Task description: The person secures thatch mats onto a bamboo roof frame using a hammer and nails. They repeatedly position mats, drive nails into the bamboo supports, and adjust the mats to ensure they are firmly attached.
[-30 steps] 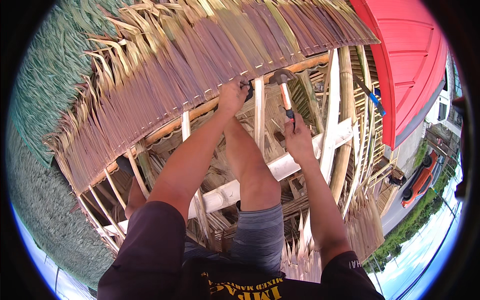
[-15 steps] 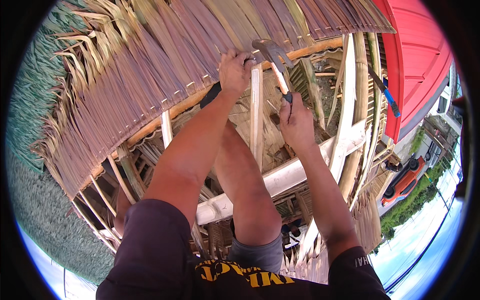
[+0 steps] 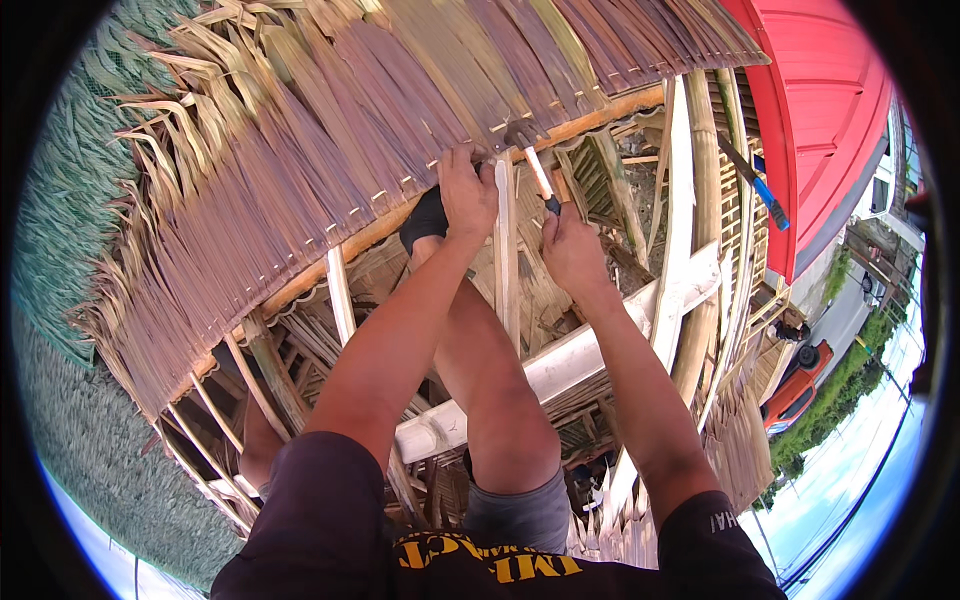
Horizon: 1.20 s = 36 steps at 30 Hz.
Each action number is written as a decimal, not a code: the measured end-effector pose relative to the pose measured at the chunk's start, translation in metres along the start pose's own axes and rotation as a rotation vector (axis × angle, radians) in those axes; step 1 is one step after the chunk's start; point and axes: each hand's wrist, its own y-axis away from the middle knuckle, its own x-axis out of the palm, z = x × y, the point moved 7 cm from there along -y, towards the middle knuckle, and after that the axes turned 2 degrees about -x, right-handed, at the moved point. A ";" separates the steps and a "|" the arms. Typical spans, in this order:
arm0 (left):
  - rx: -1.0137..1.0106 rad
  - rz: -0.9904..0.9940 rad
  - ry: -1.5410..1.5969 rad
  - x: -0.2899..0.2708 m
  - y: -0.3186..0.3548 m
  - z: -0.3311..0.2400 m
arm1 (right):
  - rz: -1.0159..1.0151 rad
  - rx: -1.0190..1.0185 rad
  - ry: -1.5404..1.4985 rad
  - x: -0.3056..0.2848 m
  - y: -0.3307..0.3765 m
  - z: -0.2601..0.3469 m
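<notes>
Hands (image 3: 520,220) on hammer (image 3: 535,165), thatch (image 3: 330,150)

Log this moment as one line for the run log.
left hand on thatch panel edge | right hand gripping hammer

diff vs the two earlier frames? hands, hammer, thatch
The hammer in the right hand swung from raised and clear of the roof down to the lower edge of the thatch panel, head now at the pole beside the left hand. Nothing was taken up or let go. Unchanged: left hand pressed on the thatch edge, right hand gripping the handle, thatch in place.
</notes>
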 end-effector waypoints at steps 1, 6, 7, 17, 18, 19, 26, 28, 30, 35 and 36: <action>-0.315 0.017 0.155 0.006 0.009 0.020 | -0.003 0.013 0.010 0.003 0.002 -0.004; -1.006 -0.324 1.457 0.044 0.028 0.070 | -0.034 0.017 -0.050 0.009 0.014 -0.003; -1.047 -0.362 1.459 0.047 0.029 0.076 | -0.048 0.008 -0.069 0.006 0.017 0.001; -1.077 -0.395 1.490 0.050 0.026 0.078 | -0.363 -0.254 -0.505 -0.043 0.099 0.016; -1.085 -0.374 1.496 0.050 0.026 0.077 | -0.355 -0.260 -0.412 -0.038 0.083 0.025; -1.087 -0.387 1.479 0.048 0.025 0.077 | -0.284 -0.162 -0.272 -0.028 0.062 0.032; -1.207 -0.327 1.354 0.045 0.032 0.077 | -0.371 -0.358 -0.328 -0.071 -0.001 0.069; -1.244 -0.325 1.310 0.044 0.033 0.078 | -0.350 -0.321 -0.358 -0.062 0.022 0.056; -1.299 -0.285 1.237 0.040 0.033 0.078 | -0.150 -0.137 -0.100 -0.028 0.023 0.040; -1.367 0.122 1.136 0.010 0.031 0.051 | -0.109 -0.063 -0.022 -0.022 -0.003 0.027; -1.310 0.228 1.154 0.000 0.028 0.036 | -0.187 -0.126 -0.080 -0.037 0.001 0.031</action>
